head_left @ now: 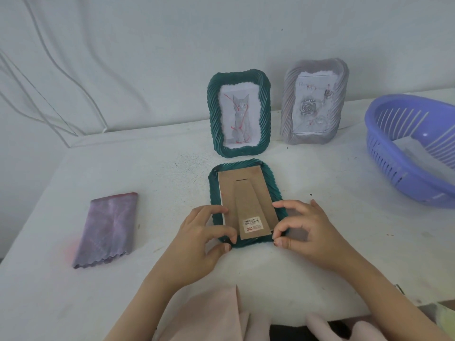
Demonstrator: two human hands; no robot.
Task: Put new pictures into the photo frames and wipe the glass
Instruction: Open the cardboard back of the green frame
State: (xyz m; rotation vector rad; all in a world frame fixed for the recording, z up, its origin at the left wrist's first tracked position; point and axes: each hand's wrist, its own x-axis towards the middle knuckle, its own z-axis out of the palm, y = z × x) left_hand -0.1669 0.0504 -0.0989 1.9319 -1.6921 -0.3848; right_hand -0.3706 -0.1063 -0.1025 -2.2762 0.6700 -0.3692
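Note:
A dark green photo frame (pixel 269 175) lies face down in the middle of the table, its brown cardboard back (pixel 246 193) with a barcode sticker facing up. My left hand (pixel 204 232) pinches the frame's near left corner, and my right hand (pixel 302 230) pinches its near right corner. Behind it stands a second green frame (pixel 214 114) holding a cat picture. To its right stands a grey frame (pixel 288 107) with a rose picture. A folded purple cloth (pixel 108 230) lies flat at the left.
A purple plastic basket (pixel 384 143) with paper inside sits at the right edge of the white table (pixel 147 168). White cables run along the wall at back left. Pink fabric lies at the table's near edge.

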